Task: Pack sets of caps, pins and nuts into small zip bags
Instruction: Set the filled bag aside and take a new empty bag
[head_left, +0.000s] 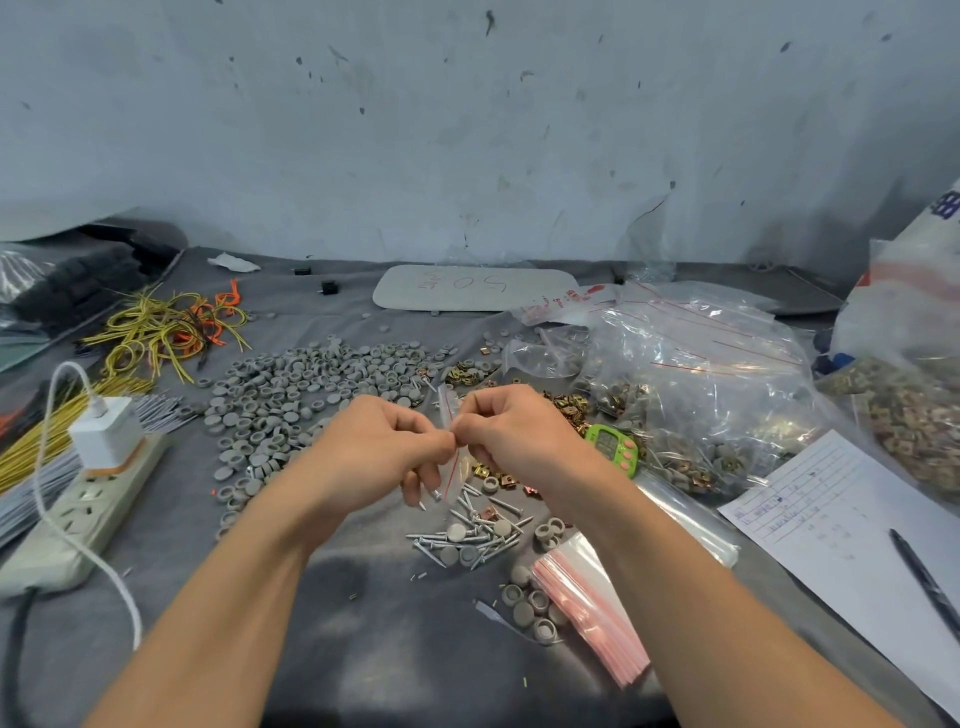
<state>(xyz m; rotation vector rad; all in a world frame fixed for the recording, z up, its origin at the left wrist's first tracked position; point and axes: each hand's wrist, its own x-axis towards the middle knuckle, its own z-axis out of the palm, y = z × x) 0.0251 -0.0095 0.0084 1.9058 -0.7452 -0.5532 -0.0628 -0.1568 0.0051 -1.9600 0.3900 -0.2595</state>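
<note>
Fingers curled on left hand (384, 441) and right hand (511, 431); small zip bag (448, 410) pinched between both, held above bench (363, 623), over loose pins (467, 535). A few pins seemingly tucked under lower left fingers.

Risk judged: thin film slipped from pinch, or mouth left unparted, so pins dropped back onto pile.

Bag long axis near upright, slightly tilted; mouth direction cannot be told.

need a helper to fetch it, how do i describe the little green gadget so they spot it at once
Find the heap of clear filled bags on the right of the table. At its near left edge, beside the right hand, lies a gadget. It alone is bright green, with a grey screen and pink buttons.
</note>
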